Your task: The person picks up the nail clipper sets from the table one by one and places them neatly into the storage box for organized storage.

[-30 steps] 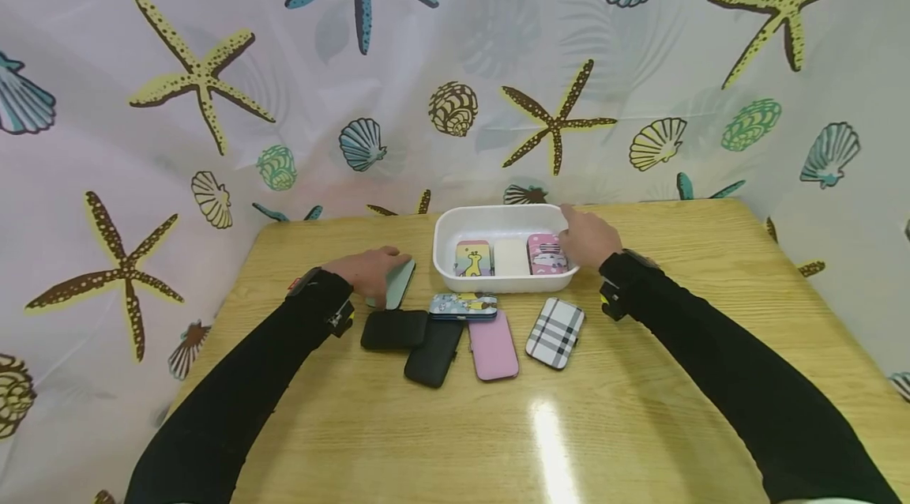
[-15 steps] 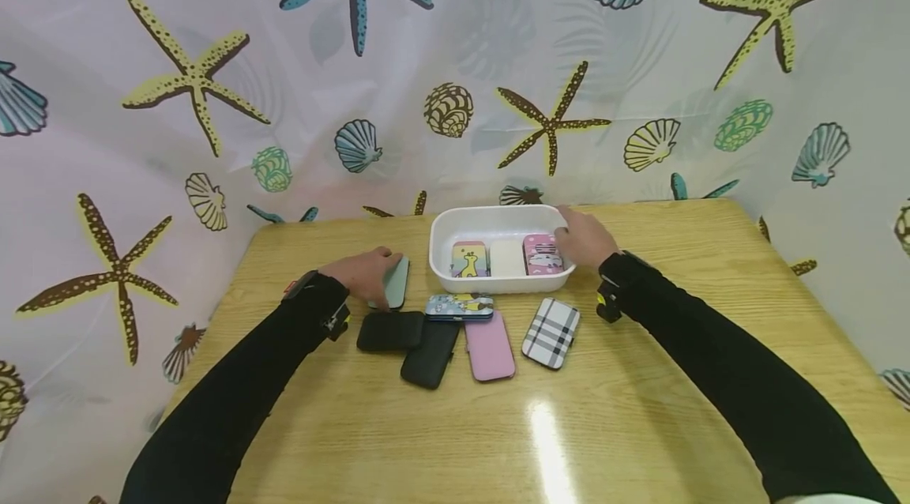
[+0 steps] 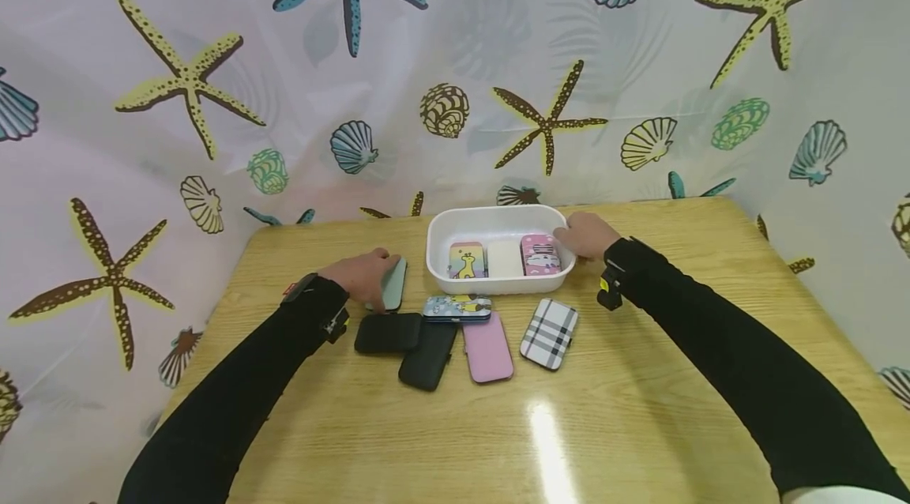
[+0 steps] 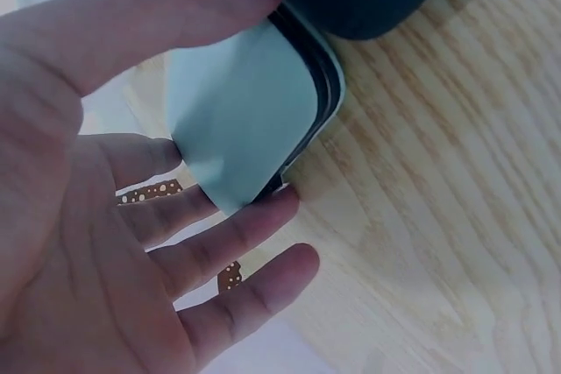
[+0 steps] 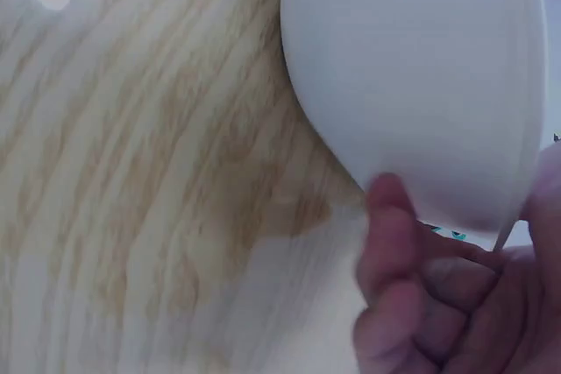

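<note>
My left hand (image 3: 362, 280) pinches a pale green flat case (image 4: 241, 102) by its edges, the thumb on one edge and fingertips on the opposite one. The case (image 3: 393, 287) lies left of a white plastic tub (image 3: 455, 284). At the tub's right end, my right hand (image 3: 588, 236) grips the rim, thumb over the rim and fingers curled outside against the wall (image 5: 403, 85). Inside the tub sit a giraffe-print case (image 3: 467, 259), a cream case (image 3: 505, 259) and a pink patterned case (image 3: 540, 254).
In front of the tub lie a black case (image 3: 387, 332), a second black case (image 3: 426, 358), a blue giraffe-print case (image 3: 457, 306) resting across others, a pink case (image 3: 487, 350) and a plaid case (image 3: 550, 334). A shell-print cloth (image 3: 398, 93) hangs behind the wooden table (image 3: 462, 441).
The head view has shifted slightly. My right hand's fingers have settled lower round the tub's rim. The left hand stays on the pale green case, with hardly any movement.
</note>
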The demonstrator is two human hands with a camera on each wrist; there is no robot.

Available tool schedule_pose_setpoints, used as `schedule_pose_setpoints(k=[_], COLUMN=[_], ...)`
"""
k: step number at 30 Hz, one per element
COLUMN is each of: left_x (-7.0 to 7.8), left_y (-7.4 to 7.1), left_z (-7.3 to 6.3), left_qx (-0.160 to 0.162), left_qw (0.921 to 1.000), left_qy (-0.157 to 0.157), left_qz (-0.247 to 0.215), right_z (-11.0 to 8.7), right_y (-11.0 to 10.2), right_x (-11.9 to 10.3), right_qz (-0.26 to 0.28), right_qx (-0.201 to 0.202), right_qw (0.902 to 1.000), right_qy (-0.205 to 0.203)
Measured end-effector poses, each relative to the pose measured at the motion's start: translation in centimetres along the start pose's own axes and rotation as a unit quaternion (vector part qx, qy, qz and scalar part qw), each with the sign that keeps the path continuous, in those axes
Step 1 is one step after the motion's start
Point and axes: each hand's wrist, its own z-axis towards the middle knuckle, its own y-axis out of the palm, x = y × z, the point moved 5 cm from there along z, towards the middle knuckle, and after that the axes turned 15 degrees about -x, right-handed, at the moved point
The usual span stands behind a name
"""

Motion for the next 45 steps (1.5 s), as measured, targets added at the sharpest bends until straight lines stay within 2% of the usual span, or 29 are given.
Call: schedule_pose_setpoints(k=[6, 12, 17, 22, 29, 32, 36, 45], left_x=[0.0, -0.6, -0.2, 0.7, 3.4, 4.9, 7.1, 11.3], left_y=[-0.1, -0.3, -1.8, -3.7, -6.4, -7.1, -7.7, -8.1], left_z=[-0.1, -1.1, -2.8, -4.1, -4.8, -4.6, -3.9, -0.8], left_qx=[0.036, 0.086, 0.133, 0.166, 0.217, 0.225, 0.223, 0.187], left_qw=[0.9987, 0.9962, 0.9905, 0.9847, 0.9723, 0.97, 0.9697, 0.9771], left_qy=[-0.003, 0.011, 0.033, 0.051, 0.086, 0.092, 0.097, 0.092], left_qz=[0.034, 0.011, -0.009, -0.02, -0.007, 0.009, 0.026, 0.043], right_z=[0.0, -0.2, -0.8, -1.2, -1.1, -1.0, -0.9, -1.2], right_y=[0.1, 0.1, 0.0, -0.2, 0.0, 0.0, 0.2, 0.6], right_x=[-0.5, -1.1, -1.3, -1.2, -0.7, -0.7, -0.8, -1.3], right_qz=[-0.029, -0.032, -0.032, -0.039, -0.043, -0.043, -0.045, -0.045], right_qx=[0.001, 0.018, 0.023, 0.036, 0.044, 0.048, 0.05, 0.044], right_qw=[0.9996, 0.9993, 0.9992, 0.9985, 0.9979, 0.9977, 0.9975, 0.9979], right_qy=[0.003, 0.005, 0.012, 0.012, 0.017, 0.02, 0.022, 0.017])
